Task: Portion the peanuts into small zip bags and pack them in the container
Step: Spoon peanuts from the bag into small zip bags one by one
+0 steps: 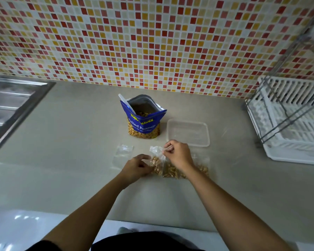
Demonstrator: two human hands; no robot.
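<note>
The likeliest slip is a bad seal: if the strip at the top of the small zip bag [157, 160] is not pressed closed along its whole width, peanuts can spill onto the counter [71, 142] on the way to the container [188, 132], which sits just behind the right hand [178, 153]. That hand has curled fingers pinching the bag's top edge. The left hand [136, 165] has bent fingers gripping the bag's filled lower part. Both forearms reach forward, converging on the bag. More filled bags [172, 172] lie under the right wrist, and the open peanut bag [143, 122] stands behind
</note>
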